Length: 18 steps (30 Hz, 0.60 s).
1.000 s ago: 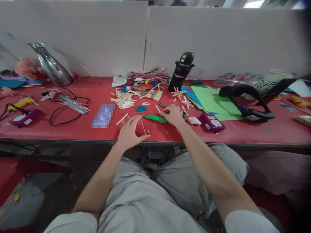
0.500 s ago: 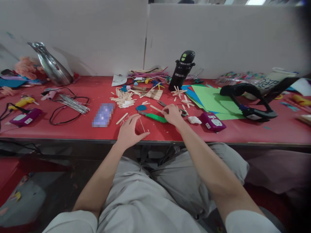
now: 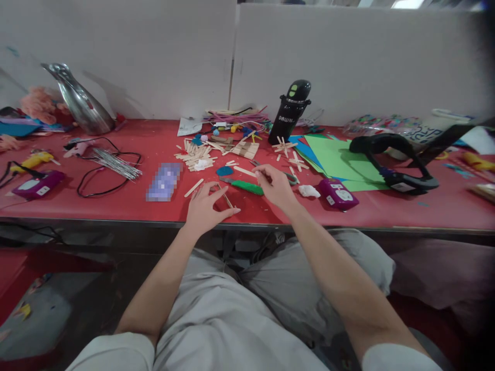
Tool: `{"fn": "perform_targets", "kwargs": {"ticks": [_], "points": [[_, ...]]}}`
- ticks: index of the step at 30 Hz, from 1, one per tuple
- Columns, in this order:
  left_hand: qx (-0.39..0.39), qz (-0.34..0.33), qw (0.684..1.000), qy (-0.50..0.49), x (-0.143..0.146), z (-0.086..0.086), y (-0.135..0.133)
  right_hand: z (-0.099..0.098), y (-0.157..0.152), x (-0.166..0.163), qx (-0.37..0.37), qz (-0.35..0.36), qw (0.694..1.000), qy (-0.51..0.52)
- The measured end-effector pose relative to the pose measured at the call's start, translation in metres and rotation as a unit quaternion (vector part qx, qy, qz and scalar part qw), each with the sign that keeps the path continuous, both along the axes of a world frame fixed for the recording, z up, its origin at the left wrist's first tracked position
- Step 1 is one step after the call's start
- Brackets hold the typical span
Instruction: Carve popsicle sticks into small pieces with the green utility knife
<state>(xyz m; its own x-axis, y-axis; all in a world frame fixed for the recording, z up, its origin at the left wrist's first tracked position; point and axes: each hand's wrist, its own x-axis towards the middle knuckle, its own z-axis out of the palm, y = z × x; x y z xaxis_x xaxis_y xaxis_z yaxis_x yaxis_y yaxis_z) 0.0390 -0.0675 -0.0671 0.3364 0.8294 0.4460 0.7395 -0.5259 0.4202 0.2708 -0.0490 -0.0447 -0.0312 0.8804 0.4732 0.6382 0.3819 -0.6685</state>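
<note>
My right hand [image 3: 275, 185] pinches one end of a craft stick [image 3: 244, 170], which points left above the table. Curved into a C, my left hand [image 3: 204, 207] has its thumb and fingers at the two ends of another thin craft stick [image 3: 227, 198]. A green-handled tool [image 3: 247, 187] with a toothed edge lies between the hands. Beyond it is a blue round piece [image 3: 225, 171]. A pair of scissors [image 3: 292, 179] is partly hidden behind my right hand. One loose craft stick [image 3: 194, 188] rests just left of my left fingers.
A craft stick pile [image 3: 197, 154] lies farther back, near a black bottle [image 3: 288, 113]. To the right are a crumpled white piece [image 3: 309, 191], a purple box [image 3: 338, 195], green sheets [image 3: 336, 159] and a black headset strap [image 3: 410, 180]. Metal rods [image 3: 118, 164] and a steel jug [image 3: 83, 103] are left.
My right hand has shifted slightly left and toward me with its craft stick. The stick at my left hand has turned a little, showing more of its width.
</note>
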Motion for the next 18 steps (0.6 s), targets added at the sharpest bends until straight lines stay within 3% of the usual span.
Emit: {"fn": "perform_targets", "kwargs": {"ticks": [8,11,14,18], "points": [[-0.045,0.041,0.998,0.021,0.002,0.001,0.001,0.007,-0.009,0.0,-0.04,0.047,0.989,0.138],[-0.067,0.057,0.996,0.011,0.003,0.001,0.001,0.011,-0.012,0.001,-0.095,0.104,0.976,0.167],[-0.075,0.053,0.996,0.009,0.003,0.001,0.001,0.012,-0.017,-0.002,-0.145,0.161,0.969,0.12],[-0.062,0.046,0.997,0.011,0.003,0.0,0.001,0.007,-0.019,-0.008,-0.123,0.126,0.984,0.019]]}}
